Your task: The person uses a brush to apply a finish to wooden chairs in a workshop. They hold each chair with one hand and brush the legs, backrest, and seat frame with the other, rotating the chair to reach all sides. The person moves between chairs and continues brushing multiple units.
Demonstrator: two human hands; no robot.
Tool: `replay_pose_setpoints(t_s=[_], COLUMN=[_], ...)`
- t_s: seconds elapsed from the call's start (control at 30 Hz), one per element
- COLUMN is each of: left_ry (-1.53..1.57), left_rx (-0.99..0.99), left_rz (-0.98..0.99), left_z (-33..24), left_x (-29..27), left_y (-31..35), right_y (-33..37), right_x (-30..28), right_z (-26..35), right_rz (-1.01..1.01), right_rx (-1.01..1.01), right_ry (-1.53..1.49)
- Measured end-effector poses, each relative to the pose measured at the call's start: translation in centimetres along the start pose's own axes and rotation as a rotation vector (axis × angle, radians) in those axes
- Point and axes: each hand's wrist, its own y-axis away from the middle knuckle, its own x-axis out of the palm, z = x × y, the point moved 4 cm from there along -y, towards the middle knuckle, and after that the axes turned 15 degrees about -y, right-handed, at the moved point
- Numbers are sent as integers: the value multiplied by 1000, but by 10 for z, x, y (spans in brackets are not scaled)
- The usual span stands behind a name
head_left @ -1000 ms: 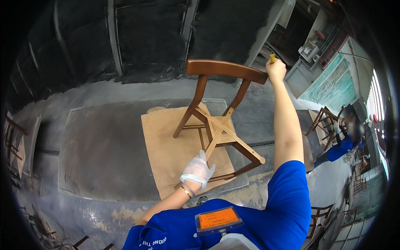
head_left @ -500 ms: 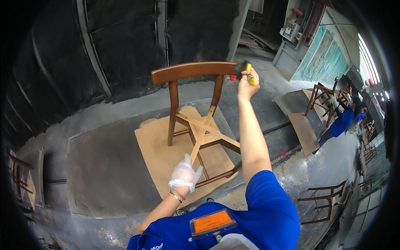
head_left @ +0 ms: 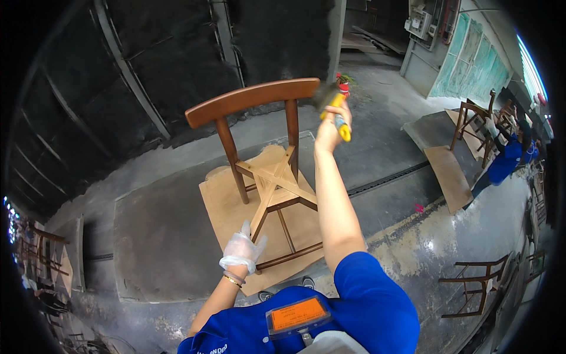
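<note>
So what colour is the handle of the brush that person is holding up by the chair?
Yellow; the brush handle in the right hand shows clearly in the head view.

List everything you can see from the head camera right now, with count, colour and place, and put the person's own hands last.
Wooden chair frame: one, brown, no seat panel, standing on the board at centre.
Board: one, tan, flat on the grey platform under the chair.
Brush: one, yellow handle, in the right hand, bristles at the chair's top rail.
Other chair frames: several, brown, along the right side and far left edge.
Second board: one, tan, right of centre.
Co-worker: one, blue shirt, far right by a chair.
Badge: one, orange, on the person's chest.
Left hand: clear glove, by the chair's lower rail; contact unclear.
Right hand: bare, raised, gripping the brush.
</note>
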Motion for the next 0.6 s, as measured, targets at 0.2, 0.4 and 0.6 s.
replay_pose_setpoints(t_s=[0.2, 0.4, 0.6], left_ry=[-15, -13, 7], left_rx=[-28, -48, -83], left_rz=[-5, 9, 46], left_z=[-6, -11, -14], left_x=[0, -5, -3], left_y=[-2, 0, -4], right_y=[50, 92, 63], right_x=[-17, -52, -30], right_z=[-81, -113, -103], right_rz=[-344, -416, -74], right_rx=[828, 988, 954], right_ry=[-839, -280, -1205])
